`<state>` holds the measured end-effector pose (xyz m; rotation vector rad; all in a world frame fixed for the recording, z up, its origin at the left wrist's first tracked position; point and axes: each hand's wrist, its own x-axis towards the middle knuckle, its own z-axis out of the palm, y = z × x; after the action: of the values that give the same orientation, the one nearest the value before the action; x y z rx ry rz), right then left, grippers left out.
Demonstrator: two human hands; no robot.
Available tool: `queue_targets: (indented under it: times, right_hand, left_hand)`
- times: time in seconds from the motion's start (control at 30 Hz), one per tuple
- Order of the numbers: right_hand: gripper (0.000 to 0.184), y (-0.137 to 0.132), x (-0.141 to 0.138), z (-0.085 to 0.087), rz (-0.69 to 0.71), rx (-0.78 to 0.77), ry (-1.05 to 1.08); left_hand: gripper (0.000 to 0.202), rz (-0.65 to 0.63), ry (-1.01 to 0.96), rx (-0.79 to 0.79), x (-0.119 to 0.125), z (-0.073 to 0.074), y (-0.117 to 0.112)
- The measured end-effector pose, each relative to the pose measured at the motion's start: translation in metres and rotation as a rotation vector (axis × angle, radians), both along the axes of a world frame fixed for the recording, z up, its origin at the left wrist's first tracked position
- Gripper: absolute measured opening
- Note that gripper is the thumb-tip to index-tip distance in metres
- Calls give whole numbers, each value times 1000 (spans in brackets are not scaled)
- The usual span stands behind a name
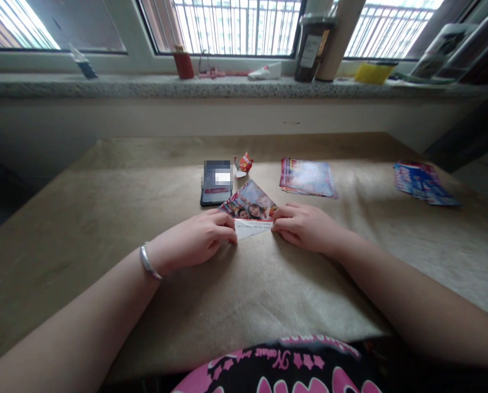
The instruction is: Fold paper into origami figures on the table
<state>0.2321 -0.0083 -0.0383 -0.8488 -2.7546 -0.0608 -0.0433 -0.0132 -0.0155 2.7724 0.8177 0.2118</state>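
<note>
A printed sheet of paper, folded into a triangle with its point away from me, lies on the table. A white strip of it shows along the near side. My left hand grips its left corner with curled fingers, and a silver bangle circles that wrist. At the right corner my right hand pinches the paper between thumb and fingers. Just beyond the sheet stands a small folded paper figure, orange and white. A phone lies face up to the left of the figure, its screen partly blurred.
A stack of printed sheets lies behind my right hand, and several blue and red leaflets sit far right on the table. The window sill beyond holds a dark jar, a red thread spool and a yellow object.
</note>
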Motion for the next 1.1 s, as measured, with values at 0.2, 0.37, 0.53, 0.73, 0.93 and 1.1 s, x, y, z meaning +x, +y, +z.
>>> queue_targets:
  times: [0.2,0.37,0.53,0.73,0.93,1.1]
  right_hand:
    - [21,0,2,-1,9,-27,24]
    - [21,1,7,-1,-7,-60,20]
    - [20,4,14,1,-10,-134,19]
    - [21,6,23,5,-56,-161,11]
    - [20,6,28,9,-115,-133,-26]
    - [21,7,28,11,-117,-132,-32]
  left_hand:
    - [39,-3,-21,-7,-4,-1,3]
    - [36,-7,-37,-4,-5,-2,3]
    - [34,-5,-33,-33,-6,-1,4]
    - [35,-6,-27,-54,-7,0,5]
    - [32,-5,-25,-60,-7,-2,6]
    - [24,8,12,-21,-4,0,4]
